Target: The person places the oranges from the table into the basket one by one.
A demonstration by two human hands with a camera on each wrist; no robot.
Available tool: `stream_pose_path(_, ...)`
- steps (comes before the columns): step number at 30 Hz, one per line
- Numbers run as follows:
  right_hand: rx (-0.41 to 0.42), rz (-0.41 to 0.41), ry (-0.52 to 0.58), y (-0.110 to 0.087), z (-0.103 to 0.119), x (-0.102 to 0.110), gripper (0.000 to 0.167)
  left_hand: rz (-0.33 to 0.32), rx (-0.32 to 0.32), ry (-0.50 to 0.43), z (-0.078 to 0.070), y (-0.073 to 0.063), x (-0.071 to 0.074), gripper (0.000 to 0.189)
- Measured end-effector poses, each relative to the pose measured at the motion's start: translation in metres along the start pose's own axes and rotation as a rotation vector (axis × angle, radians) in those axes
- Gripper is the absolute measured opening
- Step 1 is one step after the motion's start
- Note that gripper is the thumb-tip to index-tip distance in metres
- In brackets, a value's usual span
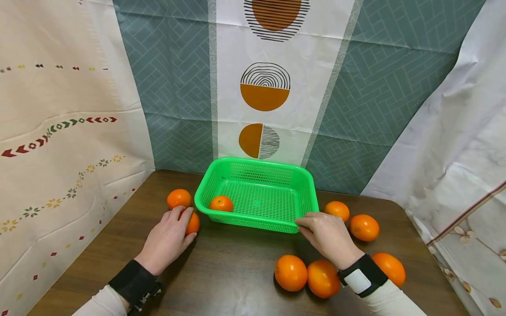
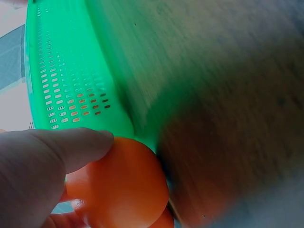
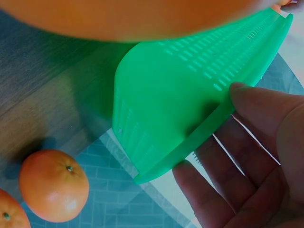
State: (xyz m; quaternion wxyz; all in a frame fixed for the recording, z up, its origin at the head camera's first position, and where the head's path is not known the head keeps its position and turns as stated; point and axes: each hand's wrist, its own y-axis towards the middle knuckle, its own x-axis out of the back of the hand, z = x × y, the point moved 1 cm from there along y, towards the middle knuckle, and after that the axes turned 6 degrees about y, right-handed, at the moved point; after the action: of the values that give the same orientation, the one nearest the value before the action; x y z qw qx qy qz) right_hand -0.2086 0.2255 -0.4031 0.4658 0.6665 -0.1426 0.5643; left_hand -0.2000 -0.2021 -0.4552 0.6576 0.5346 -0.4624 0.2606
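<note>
A green plastic basket (image 1: 257, 222) stands at the back of the table with one orange (image 1: 221, 203) in its left end. My left hand (image 1: 168, 239) grips another orange (image 1: 192, 224) just outside the basket's near left corner. In the left wrist view the thumb lies over that held orange (image 2: 126, 185), close by the basket wall (image 2: 71, 71). A further orange (image 1: 179, 198) sits right behind the left fingers. With my right hand (image 1: 329, 237) I pinch the basket's rim at its near right corner. The right wrist view shows thumb outside and fingers inside that rim (image 3: 202, 133).
To the right of the basket lie two oranges, one (image 1: 337, 210) nearer it and one (image 1: 364, 227) beyond. Two more (image 1: 290, 273) are side by side in front, and another (image 1: 389, 268) is beside the right wrist. Patterned cloths (image 1: 174, 87) hang around the brown table (image 1: 225, 272).
</note>
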Motion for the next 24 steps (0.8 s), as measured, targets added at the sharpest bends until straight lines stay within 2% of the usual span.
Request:
stream_pose_path(4, -0.002, 0.005, 0.005, 0.0, 0.0, 0.0, 0.024, 0.01, 0.0, -0.005, 0.001, -0.001, 0.0, 0.074)
stream_pose_path(11, -0.004, 0.009, 0.006, 0.001, -0.001, 0.0, 0.024, -0.027, 0.002, -0.012, 0.003, -0.002, 0.006, 0.073)
stream_pose_path(16, -0.003, 0.01, 0.003, 0.001, -0.001, 0.0, 0.024, -0.019, 0.035, -0.031, 0.005, -0.001, 0.015, 0.072)
stream_pose_path(24, 0.0, 0.007, 0.005, 0.001, -0.002, 0.0, 0.024, -0.05, 0.052, -0.041, 0.009, 0.004, 0.028, 0.069)
